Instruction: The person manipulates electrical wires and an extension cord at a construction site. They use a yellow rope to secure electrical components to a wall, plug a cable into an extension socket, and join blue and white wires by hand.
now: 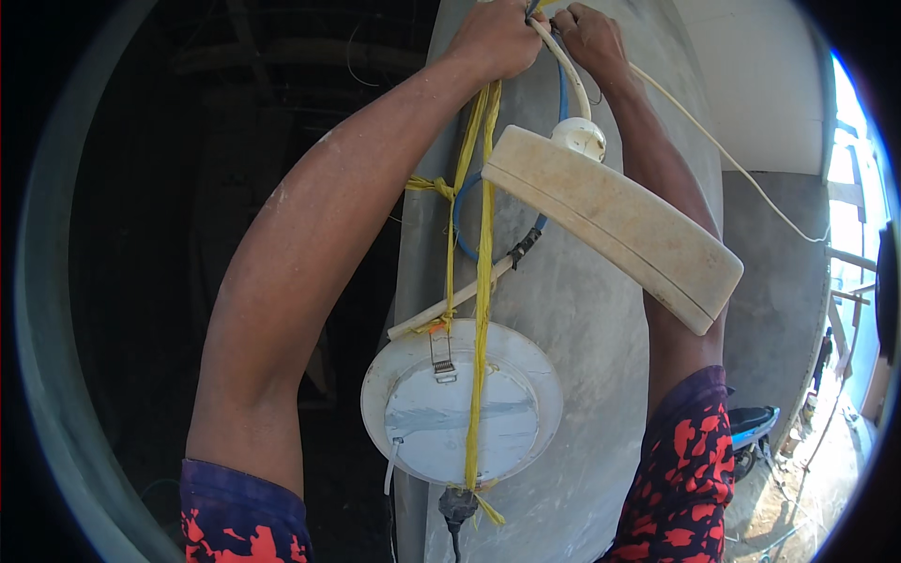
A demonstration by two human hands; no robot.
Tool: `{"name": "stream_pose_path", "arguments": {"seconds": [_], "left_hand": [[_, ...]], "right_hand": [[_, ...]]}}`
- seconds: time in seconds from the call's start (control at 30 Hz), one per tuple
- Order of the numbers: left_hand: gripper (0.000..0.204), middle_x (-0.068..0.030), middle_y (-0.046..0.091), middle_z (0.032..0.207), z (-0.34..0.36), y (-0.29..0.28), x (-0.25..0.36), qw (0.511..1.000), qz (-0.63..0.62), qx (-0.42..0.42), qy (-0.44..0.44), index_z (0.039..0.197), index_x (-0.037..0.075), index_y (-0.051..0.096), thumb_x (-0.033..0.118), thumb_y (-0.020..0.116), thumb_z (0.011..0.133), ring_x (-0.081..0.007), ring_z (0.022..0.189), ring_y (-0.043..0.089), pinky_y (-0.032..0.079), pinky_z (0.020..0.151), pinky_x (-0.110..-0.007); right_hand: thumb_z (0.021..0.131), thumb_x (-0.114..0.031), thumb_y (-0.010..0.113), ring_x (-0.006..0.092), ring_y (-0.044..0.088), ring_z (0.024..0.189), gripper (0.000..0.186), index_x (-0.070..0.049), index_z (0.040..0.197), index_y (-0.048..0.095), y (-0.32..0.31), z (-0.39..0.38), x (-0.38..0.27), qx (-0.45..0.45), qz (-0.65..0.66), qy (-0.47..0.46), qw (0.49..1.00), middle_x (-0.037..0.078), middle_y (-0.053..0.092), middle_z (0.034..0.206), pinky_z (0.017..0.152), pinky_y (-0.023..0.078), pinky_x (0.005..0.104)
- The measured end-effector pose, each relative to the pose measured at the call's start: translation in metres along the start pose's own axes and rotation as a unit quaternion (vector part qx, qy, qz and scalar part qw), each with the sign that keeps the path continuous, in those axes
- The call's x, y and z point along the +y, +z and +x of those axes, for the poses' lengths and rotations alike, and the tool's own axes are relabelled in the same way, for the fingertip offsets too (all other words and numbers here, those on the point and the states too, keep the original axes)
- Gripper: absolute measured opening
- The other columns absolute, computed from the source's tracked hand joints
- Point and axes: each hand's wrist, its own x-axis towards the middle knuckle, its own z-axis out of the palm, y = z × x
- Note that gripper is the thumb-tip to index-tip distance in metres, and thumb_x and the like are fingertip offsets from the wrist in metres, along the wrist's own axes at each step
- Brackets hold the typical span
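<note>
Both my arms reach up to the top edge. My left hand (497,39) is closed around a thick white cable (571,70) and strands of yellow plastic strap (486,141). Close beside it, my right hand (593,39) has its fingers pinched; a small dark bit shows at the fingertips, too small to name. The white cable runs down to a long beige plastic box (615,225), which hangs tilted in front of my right forearm. A blue cable (458,214) loops behind the box and joins a white cable at black tape (527,246).
Below hangs a round white ceiling light (394,385) with a spring clip, tied by the yellow strap. A black connector (458,505) hangs under it. Behind stands a grey plastered column (591,394). A thin white wire (741,167) trails right, above a parked motorcycle (751,427).
</note>
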Motion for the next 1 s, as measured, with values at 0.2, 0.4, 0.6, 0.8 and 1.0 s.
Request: {"name": "stream_pose_path", "arguments": {"seconds": [0.2,0.4,0.6,0.8,1.0], "left_hand": [[0.026,-0.0213,0.066,0.103,0.000,-0.006,0.004,0.999,-0.040,0.005,0.017,0.110,0.001,0.061,0.019,0.053,0.093,-0.0340,0.098,0.062,0.047,0.083,-0.041],[0.021,-0.0192,0.066,0.100,-0.007,-0.022,0.020,0.996,-0.079,0.016,0.025,0.105,0.002,0.062,0.016,0.054,0.091,-0.0307,0.095,0.063,0.047,0.081,-0.039],[0.022,-0.0226,0.064,0.105,0.001,-0.019,0.018,0.994,-0.048,0.059,0.076,0.105,0.000,0.061,0.016,0.054,0.091,-0.0360,0.101,0.061,0.046,0.085,-0.041],[0.024,-0.0233,0.063,0.110,-0.004,-0.016,0.013,0.994,-0.030,0.061,0.084,0.109,0.000,0.060,0.016,0.052,0.093,-0.0380,0.105,0.060,0.046,0.087,-0.042],[0.026,-0.0237,0.063,0.111,-0.014,-0.022,0.025,0.995,-0.051,0.048,0.068,0.113,0.000,0.059,0.016,0.051,0.094,-0.0375,0.105,0.060,0.046,0.088,-0.042]], "right_hand": [[0.086,-0.021,0.056,0.0412,0.063,0.074,0.029,0.005,0.076,0.061,-0.007,0.002,-0.001,0.020,-0.014,-0.044,0.999,0.028,0.063,0.078,0.065,0.047,0.0484],[0.085,-0.016,0.060,0.0381,0.064,0.069,0.026,0.005,0.069,0.061,-0.017,0.036,-0.009,-0.030,-0.113,-0.064,0.991,0.025,0.064,0.074,0.061,0.048,0.0457],[0.085,-0.015,0.061,0.0352,0.064,0.061,0.026,0.006,0.069,0.061,-0.034,0.044,-0.024,-0.022,-0.132,-0.007,0.991,0.024,0.064,0.071,0.054,0.048,0.0435],[0.085,-0.015,0.063,0.0278,0.060,0.058,0.028,0.006,0.067,0.059,-0.016,0.039,0.000,0.031,-0.169,-0.133,0.976,0.019,0.061,0.066,0.054,0.045,0.0408],[0.086,-0.020,0.060,0.0310,0.062,0.066,0.030,0.005,0.069,0.058,-0.024,0.039,-0.013,-0.014,-0.227,-0.095,0.969,0.020,0.062,0.073,0.058,0.047,0.0412]]}}
